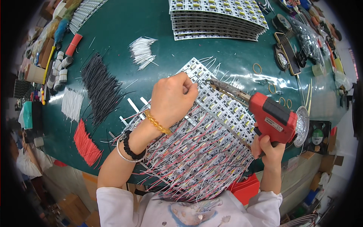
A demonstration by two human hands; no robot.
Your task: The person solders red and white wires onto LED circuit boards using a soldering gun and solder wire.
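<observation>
My right hand [269, 149] grips a red and black soldering gun [274, 118], its index finger by the trigger. The gun's long tip rests close to a pad near the top of a circuit board panel [227, 108]. My left hand [172, 94] is over the same panel, fingers pinched just left of the tip; whatever they hold is hidden. Rows of red, white and dark wires stick out from the panel's lower part, toward my body. A few white wires rise from its upper edge.
Loose white wires [142, 52], black wires [99, 87], more white wires [72, 104] and red wires [86, 143] lie on the green table mat [117, 22]. Panels are stacked [219, 28] at the back. A solder spool [301, 126] stands right of the gun. Rubber bands [257, 68] lie nearby.
</observation>
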